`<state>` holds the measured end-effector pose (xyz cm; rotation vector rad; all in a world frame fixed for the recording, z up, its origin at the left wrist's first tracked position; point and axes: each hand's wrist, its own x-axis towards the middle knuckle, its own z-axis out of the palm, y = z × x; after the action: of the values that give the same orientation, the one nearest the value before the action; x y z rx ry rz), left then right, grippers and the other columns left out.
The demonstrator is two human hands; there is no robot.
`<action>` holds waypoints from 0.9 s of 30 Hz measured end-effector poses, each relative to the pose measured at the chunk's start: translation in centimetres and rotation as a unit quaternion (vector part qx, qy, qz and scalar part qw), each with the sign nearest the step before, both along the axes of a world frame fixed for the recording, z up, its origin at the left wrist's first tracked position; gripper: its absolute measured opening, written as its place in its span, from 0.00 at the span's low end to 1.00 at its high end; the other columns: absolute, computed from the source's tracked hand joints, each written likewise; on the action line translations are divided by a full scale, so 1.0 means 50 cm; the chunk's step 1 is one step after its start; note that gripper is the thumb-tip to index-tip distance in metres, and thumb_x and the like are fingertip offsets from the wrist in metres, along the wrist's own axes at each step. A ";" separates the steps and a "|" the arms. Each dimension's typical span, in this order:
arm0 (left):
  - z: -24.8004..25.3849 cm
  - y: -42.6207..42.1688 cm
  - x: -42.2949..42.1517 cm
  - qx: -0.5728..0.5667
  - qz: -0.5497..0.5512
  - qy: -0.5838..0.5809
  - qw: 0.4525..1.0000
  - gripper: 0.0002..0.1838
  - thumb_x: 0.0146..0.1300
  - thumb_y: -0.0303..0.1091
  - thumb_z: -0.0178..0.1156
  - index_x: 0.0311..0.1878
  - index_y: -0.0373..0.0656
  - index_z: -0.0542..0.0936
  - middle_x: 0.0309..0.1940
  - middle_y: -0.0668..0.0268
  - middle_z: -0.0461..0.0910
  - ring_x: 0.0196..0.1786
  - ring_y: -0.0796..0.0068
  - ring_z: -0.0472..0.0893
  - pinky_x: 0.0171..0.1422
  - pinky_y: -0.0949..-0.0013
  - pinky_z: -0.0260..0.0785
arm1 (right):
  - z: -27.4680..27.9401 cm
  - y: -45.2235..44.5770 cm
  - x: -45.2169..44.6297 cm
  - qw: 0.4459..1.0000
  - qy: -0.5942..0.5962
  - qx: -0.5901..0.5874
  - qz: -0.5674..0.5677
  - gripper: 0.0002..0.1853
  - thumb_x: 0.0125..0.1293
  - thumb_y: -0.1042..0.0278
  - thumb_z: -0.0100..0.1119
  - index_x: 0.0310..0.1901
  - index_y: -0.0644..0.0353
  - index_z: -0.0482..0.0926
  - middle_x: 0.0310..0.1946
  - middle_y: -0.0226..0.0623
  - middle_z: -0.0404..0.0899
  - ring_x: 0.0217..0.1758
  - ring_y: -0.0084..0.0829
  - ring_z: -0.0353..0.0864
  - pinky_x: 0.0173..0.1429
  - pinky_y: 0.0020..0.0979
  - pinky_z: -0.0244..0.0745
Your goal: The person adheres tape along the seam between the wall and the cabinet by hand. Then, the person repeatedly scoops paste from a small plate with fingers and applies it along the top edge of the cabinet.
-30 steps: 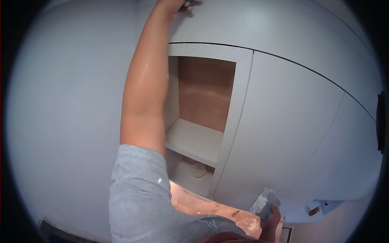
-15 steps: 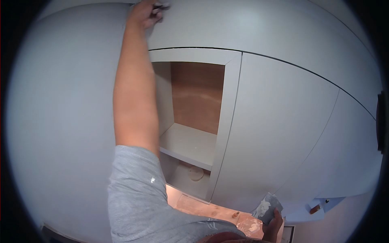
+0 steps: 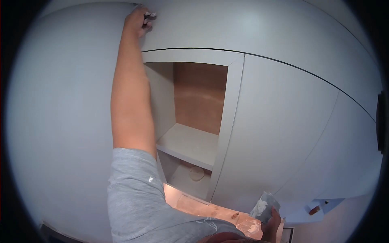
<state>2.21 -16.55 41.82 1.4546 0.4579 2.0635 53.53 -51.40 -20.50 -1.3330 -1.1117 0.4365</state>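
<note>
My left hand point(image 3: 139, 23) is raised at the upper left, by the corner where the side wall meets the panel above the cabinet opening. Its fingers are curled and smudged white. A small part of what they grip shows above them, too little to name. Low on the right, my right hand point(image 3: 272, 222) is closed on a flat grey plate point(image 3: 267, 209), which carries a smear of white paste point(image 3: 259, 208). The plate is tilted, in front of the lower part of the pale cabinet panel.
An open cabinet point(image 3: 236, 101) with a shelf point(image 3: 190, 141) stands in the middle, and a round pale disc point(image 3: 196, 173) lies in its lower compartment. A wide pale wall point(image 3: 65, 121) is at the left. A bluish ledge point(image 3: 302, 214) bears a small brown object point(image 3: 314, 210) at the lower right.
My left hand has moved left across the upper panel to the wall corner. The view has shifted slightly. My right hand still holds the plate in about the same place.
</note>
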 end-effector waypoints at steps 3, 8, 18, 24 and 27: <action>0.020 0.024 -0.028 -0.072 0.031 0.062 0.995 0.33 0.63 0.31 0.56 0.73 0.44 0.63 0.29 0.68 0.76 0.22 0.82 0.65 0.25 0.75 0.64 | 0.033 -0.010 -0.015 0.967 0.255 0.016 0.013 0.23 0.72 0.60 0.48 0.61 0.69 0.70 0.53 0.44 0.79 0.54 0.43 0.81 0.59 0.44 0.77; -0.003 -0.010 0.021 -0.010 0.079 0.103 0.991 0.31 0.62 0.32 0.58 0.70 0.43 0.66 0.29 0.68 0.76 0.23 0.82 0.66 0.26 0.75 0.66 | 0.080 -0.012 -0.049 0.929 0.367 0.034 0.026 0.22 0.73 0.60 0.47 0.59 0.70 0.72 0.52 0.42 0.79 0.54 0.39 0.82 0.57 0.42 0.79; 0.061 -0.065 0.156 0.000 -0.050 0.190 0.981 0.36 0.63 0.30 0.57 0.73 0.29 0.56 0.28 0.61 0.79 0.20 0.81 0.67 0.24 0.74 0.66 | 0.076 0.004 -0.046 0.920 0.382 0.059 0.054 0.21 0.75 0.62 0.46 0.60 0.70 0.71 0.52 0.40 0.79 0.55 0.35 0.80 0.59 0.36 0.76; -0.070 -0.229 0.308 0.176 -0.120 0.315 0.925 0.16 0.64 0.26 0.55 0.53 0.30 0.78 0.21 0.63 0.73 0.21 0.74 0.74 0.24 0.67 0.73 | 0.079 0.012 -0.049 0.979 0.193 0.070 -0.015 0.20 0.71 0.64 0.54 0.59 0.67 0.73 0.49 0.42 0.81 0.53 0.37 0.81 0.57 0.36 0.77; -0.358 -0.360 0.428 0.210 -0.326 0.374 0.842 0.49 0.56 0.29 0.59 0.77 0.29 0.45 0.23 0.61 0.80 0.17 0.77 0.71 0.21 0.75 0.66 | 0.178 -0.061 -0.103 0.824 0.558 0.085 0.042 0.23 0.68 0.62 0.58 0.61 0.67 0.73 0.53 0.42 0.80 0.55 0.37 0.81 0.60 0.39 0.76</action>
<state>23.61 -34.54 23.94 2.2730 -0.2357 1.0289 48.38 -54.44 -11.59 -0.6352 -0.1931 0.9903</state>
